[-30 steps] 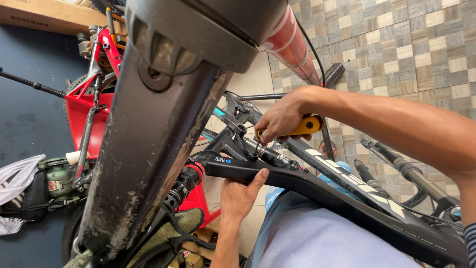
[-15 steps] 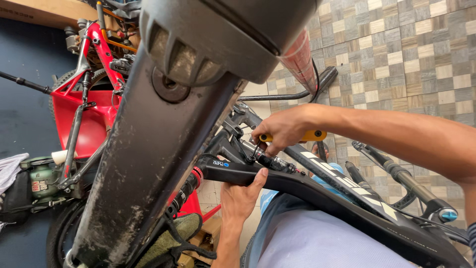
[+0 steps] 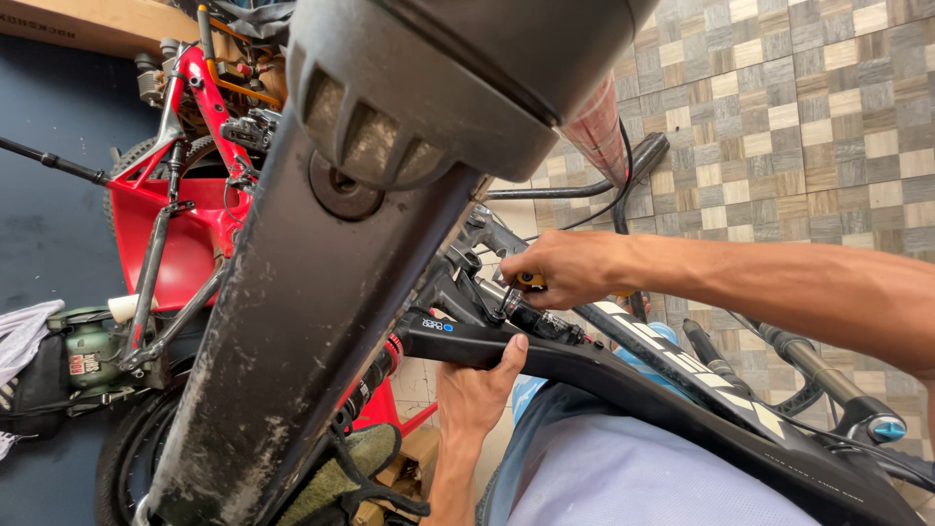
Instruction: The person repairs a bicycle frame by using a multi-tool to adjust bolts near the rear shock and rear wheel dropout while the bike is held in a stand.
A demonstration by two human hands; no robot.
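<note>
A black bicycle frame (image 3: 682, 390) lies across my lap, running from the centre down to the lower right. My right hand (image 3: 570, 268) reaches in from the right and grips a yellow-handled tool (image 3: 531, 281), its tip down on the small shock and linkage (image 3: 531, 317) of the frame. From below, my left hand (image 3: 482, 385) comes up and cups the underside of the black frame member, thumb on its edge. A large dirty black tube (image 3: 292, 331) in the foreground hides the parts to the left.
A red bicycle frame (image 3: 195, 195) leans against the dark wall at the left. A green power tool (image 3: 88, 346) and a white cloth (image 3: 19, 336) lie at the far left. A tiled wall (image 3: 808, 117) fills the upper right. A black fork (image 3: 818, 375) lies at the right.
The view has shifted closer and slightly right. My right hand has moved down a little with the tool onto the linkage. The left hand stays under the frame.
</note>
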